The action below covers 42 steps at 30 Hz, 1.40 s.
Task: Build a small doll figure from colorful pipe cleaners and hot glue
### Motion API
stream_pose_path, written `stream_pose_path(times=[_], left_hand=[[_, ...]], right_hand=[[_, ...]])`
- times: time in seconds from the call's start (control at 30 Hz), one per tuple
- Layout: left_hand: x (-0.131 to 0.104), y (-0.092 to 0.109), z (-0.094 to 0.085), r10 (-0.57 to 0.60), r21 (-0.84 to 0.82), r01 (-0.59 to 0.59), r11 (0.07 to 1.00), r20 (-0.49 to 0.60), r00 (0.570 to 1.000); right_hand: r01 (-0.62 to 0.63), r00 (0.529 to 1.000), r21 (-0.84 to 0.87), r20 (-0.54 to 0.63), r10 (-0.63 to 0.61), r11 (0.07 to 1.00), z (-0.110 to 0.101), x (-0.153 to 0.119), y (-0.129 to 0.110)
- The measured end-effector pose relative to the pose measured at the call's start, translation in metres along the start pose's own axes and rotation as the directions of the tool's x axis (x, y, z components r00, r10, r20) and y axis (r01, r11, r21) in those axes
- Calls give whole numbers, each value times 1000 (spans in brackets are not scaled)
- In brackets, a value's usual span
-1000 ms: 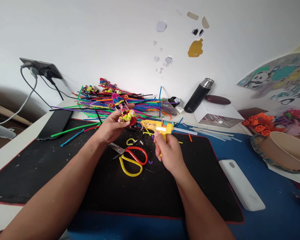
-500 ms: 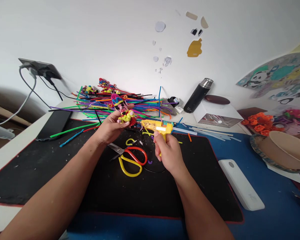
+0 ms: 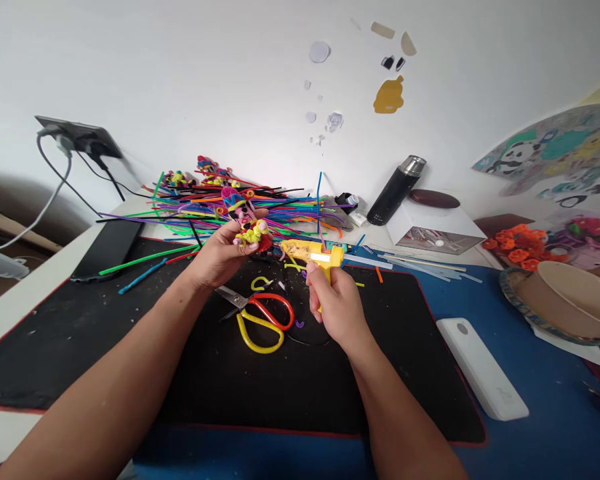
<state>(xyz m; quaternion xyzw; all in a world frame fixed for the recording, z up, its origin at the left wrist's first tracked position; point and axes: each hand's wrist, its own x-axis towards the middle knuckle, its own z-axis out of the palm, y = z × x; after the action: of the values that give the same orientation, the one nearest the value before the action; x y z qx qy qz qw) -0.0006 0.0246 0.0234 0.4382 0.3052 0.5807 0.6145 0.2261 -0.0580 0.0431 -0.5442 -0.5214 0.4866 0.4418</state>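
My left hand (image 3: 219,257) is closed around a small pipe-cleaner doll (image 3: 250,230) with a pink and blue headdress, a pink face with black eyes and a yellow and red body. My right hand (image 3: 336,300) grips the handle of a yellow glue gun (image 3: 313,253), whose nozzle points left toward the doll's lower side. A translucent glue stick (image 3: 363,261) sticks out of the gun's back end. Whether the nozzle touches the doll I cannot tell. Below and between the hands lie scissors (image 3: 263,320) with one red and one yellow handle, blades partly apart.
Many colored pipe cleaners (image 3: 285,210) are heaped along the wall, with finished-looking dolls (image 3: 215,170) behind. A black flask (image 3: 397,190), a white box (image 3: 437,223), spare glue sticks (image 3: 425,263), a white power bank (image 3: 483,370) and a bowl (image 3: 575,300) stand or lie rightward. A phone (image 3: 107,250) lies left.
Almost nothing differs. Both hands keep their grips, and the doll and glue gun stay in nearly the same positions.
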Motion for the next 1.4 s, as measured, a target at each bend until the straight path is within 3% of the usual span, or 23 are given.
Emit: stream_pose_path(times=[0.17,0.33,0.43,0.6,0.83,1.17,1.4], left_hand=[[3,-4,-3,6,-33,-8,999,-38,999],[13,-15,-12,58,20,-55,998,-205,977],[16,-19,-13,105,60,-93,994,-246,964],[13,-17,-4,153,109,-131,985,-224,962],[10,-18,0,178,178,-146,973,-183,967],[4,-14,8,165,109,-149,983,-158,974],[3,-15,8,167,131,-148,980,-150,974]], right_hand=[[18,1000,-39,-8,-18,999,0,0,3],[14,1000,16,-23,-13,1000,-1,0,-1],[35,999,51,0,-35,998,-1,-1,-2],[133,991,-5,30,-133,991,1,-3,4],[179,984,-112,1,-180,978,5,-6,11],[222,971,-226,-40,-236,949,7,-4,12],[306,935,-338,-66,-347,890,7,-3,7]])
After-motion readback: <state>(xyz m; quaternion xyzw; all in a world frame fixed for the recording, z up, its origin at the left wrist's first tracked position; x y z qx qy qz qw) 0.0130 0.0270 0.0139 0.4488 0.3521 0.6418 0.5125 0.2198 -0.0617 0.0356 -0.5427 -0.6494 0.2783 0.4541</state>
